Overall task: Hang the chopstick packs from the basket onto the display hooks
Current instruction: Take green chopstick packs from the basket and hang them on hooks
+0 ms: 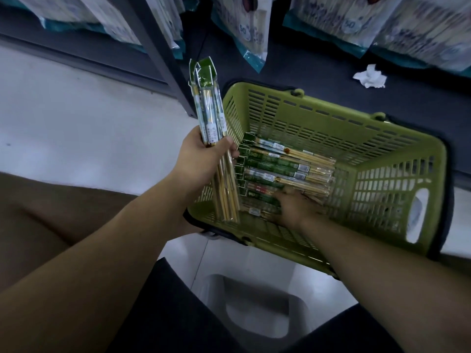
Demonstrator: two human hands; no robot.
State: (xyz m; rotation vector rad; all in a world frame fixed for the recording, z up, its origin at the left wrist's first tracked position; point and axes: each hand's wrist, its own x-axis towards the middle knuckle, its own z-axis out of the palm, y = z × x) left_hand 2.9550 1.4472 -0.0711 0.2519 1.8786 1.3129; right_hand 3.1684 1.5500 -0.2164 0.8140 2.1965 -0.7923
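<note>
The left hand [204, 159] is gripping a bundle of chopstick packs [209, 115] near its middle, fingers curled round it. The green header ends are pointing up and the bundle is hanging over the left edge of the green basket [382, 197]. The right hand [293, 207] is reaching down into the basket and lying on the loose chopstick packs [285, 164] stacked on its floor. It is blurred, so it is not possible to tell whether it is pinching a pack or resting flat. Display hooks are not showing; only hanging bags [252, 29] are at the top.

Risks:
- The held packs are fanning out below the grip and the wrap looks slick, so one could be sliding out if more get added.
- The right hand may be dragging up several packs at once, or snagging a wrapper on the basket mesh.
- The headers in the bundle are not lining up, so hooking them could be tearing a header.

A crumpled tissue [369, 76] is lying behind, apart from the basket.
</note>
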